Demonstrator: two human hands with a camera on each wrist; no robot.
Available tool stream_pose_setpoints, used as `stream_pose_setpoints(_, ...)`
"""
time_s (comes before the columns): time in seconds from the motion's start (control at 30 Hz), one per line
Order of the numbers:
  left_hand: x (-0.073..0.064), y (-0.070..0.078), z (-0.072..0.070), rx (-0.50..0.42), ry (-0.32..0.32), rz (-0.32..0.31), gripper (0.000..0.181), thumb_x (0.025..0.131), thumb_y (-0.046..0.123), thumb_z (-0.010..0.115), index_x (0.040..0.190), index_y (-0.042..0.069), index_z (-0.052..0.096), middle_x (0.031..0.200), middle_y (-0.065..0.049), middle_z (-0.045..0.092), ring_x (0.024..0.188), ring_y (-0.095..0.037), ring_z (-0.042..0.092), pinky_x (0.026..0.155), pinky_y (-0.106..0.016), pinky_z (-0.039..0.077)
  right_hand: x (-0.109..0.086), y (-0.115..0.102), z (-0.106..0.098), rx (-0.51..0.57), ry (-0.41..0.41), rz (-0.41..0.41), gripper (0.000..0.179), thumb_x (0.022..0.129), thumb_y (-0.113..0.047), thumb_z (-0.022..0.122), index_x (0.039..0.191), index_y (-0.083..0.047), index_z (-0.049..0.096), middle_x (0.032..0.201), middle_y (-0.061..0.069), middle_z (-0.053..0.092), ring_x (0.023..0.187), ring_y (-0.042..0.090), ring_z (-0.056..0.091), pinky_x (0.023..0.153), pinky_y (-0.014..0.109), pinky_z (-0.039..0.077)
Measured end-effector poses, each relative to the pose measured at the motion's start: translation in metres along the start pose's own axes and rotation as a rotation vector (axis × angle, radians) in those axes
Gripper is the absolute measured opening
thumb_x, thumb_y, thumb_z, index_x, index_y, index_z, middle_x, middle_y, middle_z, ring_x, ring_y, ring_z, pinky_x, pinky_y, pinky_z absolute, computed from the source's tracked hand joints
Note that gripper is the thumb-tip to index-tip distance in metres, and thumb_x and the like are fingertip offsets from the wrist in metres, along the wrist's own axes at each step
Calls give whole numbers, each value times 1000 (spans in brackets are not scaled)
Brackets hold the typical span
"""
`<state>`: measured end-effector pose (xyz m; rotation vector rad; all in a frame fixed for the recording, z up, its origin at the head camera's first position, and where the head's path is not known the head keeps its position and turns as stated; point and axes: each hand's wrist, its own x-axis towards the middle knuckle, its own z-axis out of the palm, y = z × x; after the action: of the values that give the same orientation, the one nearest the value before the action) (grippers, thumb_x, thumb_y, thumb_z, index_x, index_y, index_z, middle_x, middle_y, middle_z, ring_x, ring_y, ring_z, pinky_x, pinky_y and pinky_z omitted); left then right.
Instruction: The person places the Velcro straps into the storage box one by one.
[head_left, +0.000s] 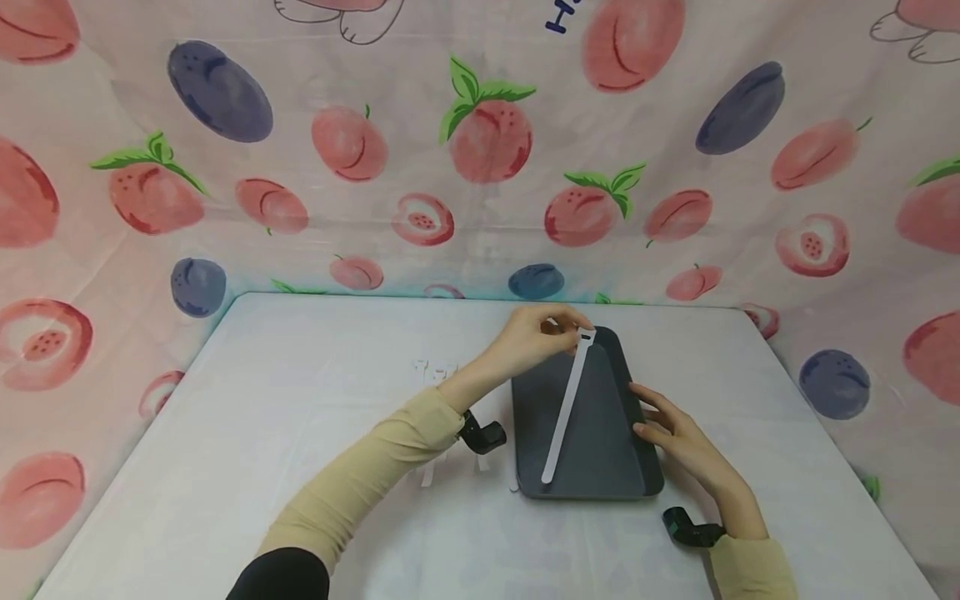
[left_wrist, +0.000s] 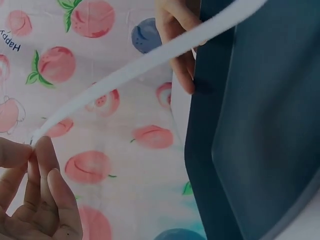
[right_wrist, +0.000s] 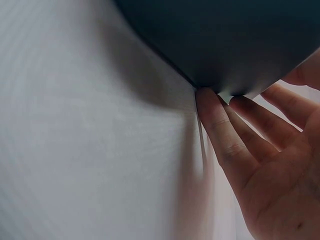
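Note:
My left hand (head_left: 542,333) pinches the slotted end of a white strap (head_left: 564,417), which looks like a cable tie. The strap slants down across the dark grey tray (head_left: 600,450), its rounded end over the tray's near left part in the head view. In the left wrist view, the left hand's thumb and fingertips meet at the strap's end, and the strap stretches toward the tray. My right hand (head_left: 678,437) holds the tray by its right edge, with fingertips against the rim in the right wrist view.
Several more white straps (head_left: 427,475) lie on the white table (head_left: 315,367), partly hidden by the left forearm. Behind the table hangs a fruit-print cloth (head_left: 420,150). Each wrist wears a black camera (head_left: 480,435), and both sleeves are light yellow.

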<state>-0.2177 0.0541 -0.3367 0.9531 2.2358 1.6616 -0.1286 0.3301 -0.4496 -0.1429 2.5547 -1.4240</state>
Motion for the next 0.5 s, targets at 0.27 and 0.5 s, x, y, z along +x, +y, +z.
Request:
stream_pose_setpoints(0.27,14,-6,9,10,23,-48,20,94,16,60,111,13,69,83,-8,68,75,-10,68,75,-21,50,1,3,0,-2,2,-1,66,97,-28,56,153,-16,23,158,20,23,137,51,31,102,72,28)
stream_pose_setpoints(0.5,26,-16,18,-3,56,-94,20,94,14,60,111,13,70,85,-9,70,73,-11,67,75,-21,50,1,3,1,5,-2,15,66,97,-28,56,153,-17,23,158,19,22,137,52,30,102,73,27)
